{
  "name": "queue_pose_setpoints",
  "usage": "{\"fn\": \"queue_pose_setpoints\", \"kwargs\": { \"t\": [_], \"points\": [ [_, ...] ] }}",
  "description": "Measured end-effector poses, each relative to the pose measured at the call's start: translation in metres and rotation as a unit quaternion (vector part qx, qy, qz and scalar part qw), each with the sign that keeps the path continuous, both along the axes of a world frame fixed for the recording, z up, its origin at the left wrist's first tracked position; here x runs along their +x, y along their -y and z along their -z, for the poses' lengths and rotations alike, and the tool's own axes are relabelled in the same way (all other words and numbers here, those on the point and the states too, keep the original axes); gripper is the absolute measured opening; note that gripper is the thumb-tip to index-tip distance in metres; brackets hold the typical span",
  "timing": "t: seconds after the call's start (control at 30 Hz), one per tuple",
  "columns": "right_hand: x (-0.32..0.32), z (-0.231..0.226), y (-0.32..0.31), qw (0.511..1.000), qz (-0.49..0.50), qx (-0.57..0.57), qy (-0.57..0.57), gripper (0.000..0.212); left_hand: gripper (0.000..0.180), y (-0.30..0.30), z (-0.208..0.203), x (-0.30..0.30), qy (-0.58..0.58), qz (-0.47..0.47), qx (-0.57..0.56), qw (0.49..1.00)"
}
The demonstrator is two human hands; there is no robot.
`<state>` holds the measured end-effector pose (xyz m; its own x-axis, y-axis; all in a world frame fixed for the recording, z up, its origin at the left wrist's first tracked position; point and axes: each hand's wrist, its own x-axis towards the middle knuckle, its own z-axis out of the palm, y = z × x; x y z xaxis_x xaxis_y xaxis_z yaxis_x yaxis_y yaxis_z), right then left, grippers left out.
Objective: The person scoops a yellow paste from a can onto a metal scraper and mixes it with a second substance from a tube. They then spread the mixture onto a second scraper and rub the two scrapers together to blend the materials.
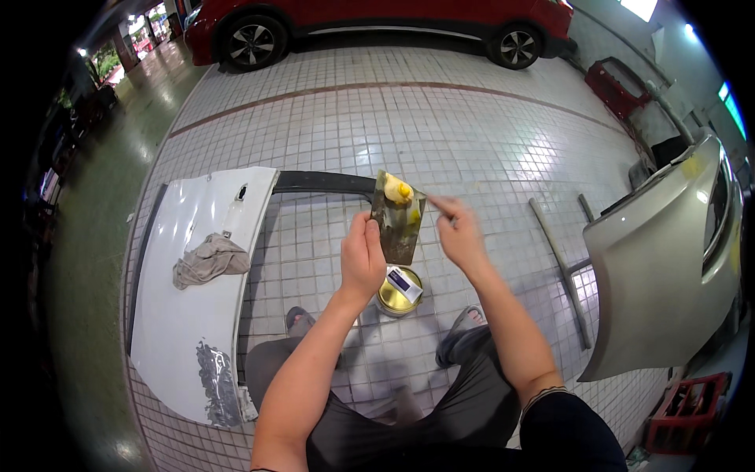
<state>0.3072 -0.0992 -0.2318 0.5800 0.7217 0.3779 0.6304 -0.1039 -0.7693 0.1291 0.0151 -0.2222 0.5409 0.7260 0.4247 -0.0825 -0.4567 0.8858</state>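
My left hand [365, 258] grips the edge of a flat, stained mixing board [399, 236], held up in front of me. A cream-coloured lump of putty [395, 187] with a bright yellow dab on it sits near the board's far end. Close to the board's right edge is my right hand [462, 237], its fingers closed and blurred. A thin dark spreader [425, 200] seems to reach from them to the board, but its shape is hard to make out. Below stands a round can [388, 301] with a gold lid, and a white and dark-blue tube [404, 285] lies on top.
At left lies a white car door [177, 322] with a grey rag [211, 261] and a rough grey patch [216, 381]. A champagne-coloured car panel [653, 267] stands at right beside metal bars [562, 271]. Beyond the tiled floor is a red car [377, 20].
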Motion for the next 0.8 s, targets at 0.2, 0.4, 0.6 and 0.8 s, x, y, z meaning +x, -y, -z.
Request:
{"fn": "queue_pose_setpoints", "kwargs": {
  "t": [0.2, 0.4, 0.6, 0.8],
  "points": [
    [-0.058, -0.046, -0.006, 0.935, 0.095, 0.031, 0.341, 0.054, 0.028, 0.004, 0.000, 0.004, -0.019, -0.091, 0.018, 0.995],
    [-0.049, -0.040, -0.007, 0.991, -0.088, 0.091, 0.038, 0.062, 0.027, -0.025, -0.009, -0.006, 0.035, -0.093, 0.034, 0.994],
    [-0.016, -0.041, 0.009, 0.771, -0.202, 0.252, -0.549, 0.050, 0.030, -0.022, 0.001, -0.011, 0.012, 0.059, 0.030, 0.998],
    [-0.008, -0.029, -0.001, 0.978, -0.112, 0.075, -0.160, 0.048, 0.029, -0.020, -0.002, -0.009, 0.036, -0.002, -0.007, 0.999]
  ]
}}
